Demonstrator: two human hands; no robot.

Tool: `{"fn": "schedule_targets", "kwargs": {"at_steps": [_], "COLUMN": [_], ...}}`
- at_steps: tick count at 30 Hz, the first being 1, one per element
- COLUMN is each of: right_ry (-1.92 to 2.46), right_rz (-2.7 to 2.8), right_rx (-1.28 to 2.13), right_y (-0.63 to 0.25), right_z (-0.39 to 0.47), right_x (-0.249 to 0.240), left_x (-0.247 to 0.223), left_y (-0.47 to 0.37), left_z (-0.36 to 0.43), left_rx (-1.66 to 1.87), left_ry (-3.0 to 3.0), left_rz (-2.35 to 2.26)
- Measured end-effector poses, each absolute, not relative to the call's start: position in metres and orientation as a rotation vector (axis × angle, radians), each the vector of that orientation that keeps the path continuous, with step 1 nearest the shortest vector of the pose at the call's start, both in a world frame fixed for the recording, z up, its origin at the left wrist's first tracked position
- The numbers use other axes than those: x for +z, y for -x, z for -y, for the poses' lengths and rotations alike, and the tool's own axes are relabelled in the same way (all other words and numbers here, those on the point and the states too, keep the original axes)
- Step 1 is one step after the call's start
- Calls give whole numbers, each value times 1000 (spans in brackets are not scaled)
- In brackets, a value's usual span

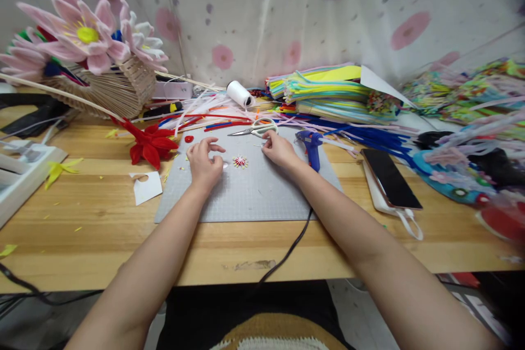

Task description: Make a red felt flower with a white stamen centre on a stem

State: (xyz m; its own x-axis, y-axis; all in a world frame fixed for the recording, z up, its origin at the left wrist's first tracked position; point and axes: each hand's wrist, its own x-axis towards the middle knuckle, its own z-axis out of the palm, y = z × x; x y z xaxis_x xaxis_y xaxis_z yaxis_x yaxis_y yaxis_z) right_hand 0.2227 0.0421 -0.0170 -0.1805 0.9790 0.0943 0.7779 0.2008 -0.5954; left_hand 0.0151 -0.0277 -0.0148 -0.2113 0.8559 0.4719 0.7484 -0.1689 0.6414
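Between my two hands, a small red, white and yellow flower-like piece point(240, 161) lies on the grey cutting mat point(254, 199). My left hand point(205, 163) hovers left of it, fingers curved and apart, with nothing visible between them. A pale bit point(225, 164) shows beside its thumb. My right hand point(279, 149) is on the other side, thumb and fingers pinched together around a thin white strip point(257, 145) whose tip sticks out to the left. Just behind that hand lie scissors point(262, 127) with pale handles. A blue glue gun point(311, 149) rests to its right.
Pipe cleaners point(328, 87) are heaped along the back, with a white spool point(239, 93) among them. A red fabric flower point(151, 143) and a cut white card point(146, 188) lie left. A phone point(391, 178) lies right. The glue gun's black cord point(287, 254) crosses the front edge.
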Motion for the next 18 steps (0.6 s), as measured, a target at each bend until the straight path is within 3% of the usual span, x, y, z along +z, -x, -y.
{"fn": "schedule_targets", "kwargs": {"at_steps": [4, 11, 18], "right_ry": [1571, 1454, 1366], "right_rz": [1850, 1402, 1301], "right_rx": [685, 1188, 1260], "right_y": [-224, -228, -223], "right_z": [-47, -60, -50], "right_x": [-20, -19, -18], "left_x": [-15, -16, -6], "left_y": [-15, -16, -21], "left_z": [28, 27, 19], "left_rx": [1320, 1317, 1308], "left_ry": [-1890, -1862, -1887], "left_rz": [-1945, -1935, -1895]}}
